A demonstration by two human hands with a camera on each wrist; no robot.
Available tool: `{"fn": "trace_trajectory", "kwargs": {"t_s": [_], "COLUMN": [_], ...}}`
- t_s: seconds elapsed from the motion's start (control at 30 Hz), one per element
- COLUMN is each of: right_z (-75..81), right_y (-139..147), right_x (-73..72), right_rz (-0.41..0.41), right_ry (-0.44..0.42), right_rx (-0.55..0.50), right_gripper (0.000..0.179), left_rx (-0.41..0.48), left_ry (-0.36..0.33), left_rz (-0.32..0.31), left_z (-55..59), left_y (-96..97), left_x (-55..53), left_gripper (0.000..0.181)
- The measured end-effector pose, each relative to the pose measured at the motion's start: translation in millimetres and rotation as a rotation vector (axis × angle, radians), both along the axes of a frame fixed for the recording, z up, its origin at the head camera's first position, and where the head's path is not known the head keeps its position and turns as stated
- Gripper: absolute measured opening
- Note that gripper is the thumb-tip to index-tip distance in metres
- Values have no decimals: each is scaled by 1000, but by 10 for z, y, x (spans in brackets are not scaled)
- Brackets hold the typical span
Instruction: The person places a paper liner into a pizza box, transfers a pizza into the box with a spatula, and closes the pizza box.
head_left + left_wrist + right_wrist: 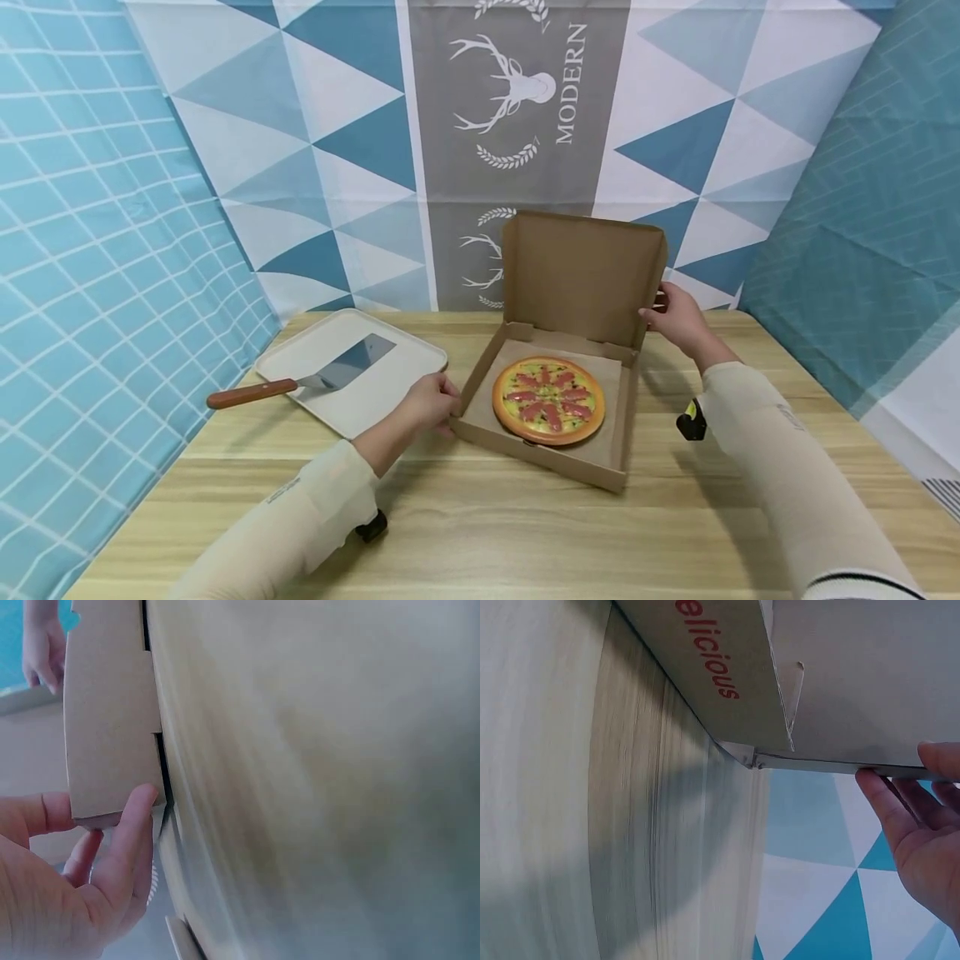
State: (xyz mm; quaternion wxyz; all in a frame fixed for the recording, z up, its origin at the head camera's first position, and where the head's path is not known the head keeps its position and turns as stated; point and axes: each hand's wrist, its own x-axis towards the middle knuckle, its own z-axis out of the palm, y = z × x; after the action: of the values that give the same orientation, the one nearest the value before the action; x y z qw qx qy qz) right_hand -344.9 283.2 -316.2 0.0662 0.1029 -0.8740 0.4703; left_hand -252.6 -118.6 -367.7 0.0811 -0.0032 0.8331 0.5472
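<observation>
A cardboard pizza box [555, 464] stands on the table with its lid [585, 275] raised nearly upright at the back. Inside, on a paper sheet, lies a round pizza [549, 402] with red topping pieces. My left hand [430, 402] holds the box's front left corner; in the left wrist view, thumb and fingers [135, 825] bracket that corner. With the right hand [681, 323] I pinch the lid's right edge, the thumb on the inner face and fingers behind, as the right wrist view shows. Red lettering marks the box's side wall [705, 667].
Left of the box is a white tray [393, 387]. A spatula [348, 364] with a wooden handle lies across it, the handle sticking out past the tray's left edge. Patterned cloth [360, 167] hangs behind the wooden table [480, 542] and along both sides.
</observation>
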Motion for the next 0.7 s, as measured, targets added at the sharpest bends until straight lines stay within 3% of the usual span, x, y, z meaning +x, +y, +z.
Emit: {"fn": "trace_trajectory", "kwargs": {"t_s": [0.23, 0.43, 0.7], "right_z": [1, -18, -22], "right_y": [-82, -160, -264], "right_x": [-105, -169, -170], "right_rz": [7, 21, 38], "right_ry": [-3, -9, -7], "right_rx": [24, 43, 96], "right_gripper": [55, 52, 45], "left_rx": [41, 124, 158], "left_ry": [11, -29, -58], "left_rz": [-7, -13, -20], "left_z": [-21, -51, -53], "left_y": [21, 44, 64], "left_x": [165, 298, 387], "left_gripper": [17, 20, 14]}}
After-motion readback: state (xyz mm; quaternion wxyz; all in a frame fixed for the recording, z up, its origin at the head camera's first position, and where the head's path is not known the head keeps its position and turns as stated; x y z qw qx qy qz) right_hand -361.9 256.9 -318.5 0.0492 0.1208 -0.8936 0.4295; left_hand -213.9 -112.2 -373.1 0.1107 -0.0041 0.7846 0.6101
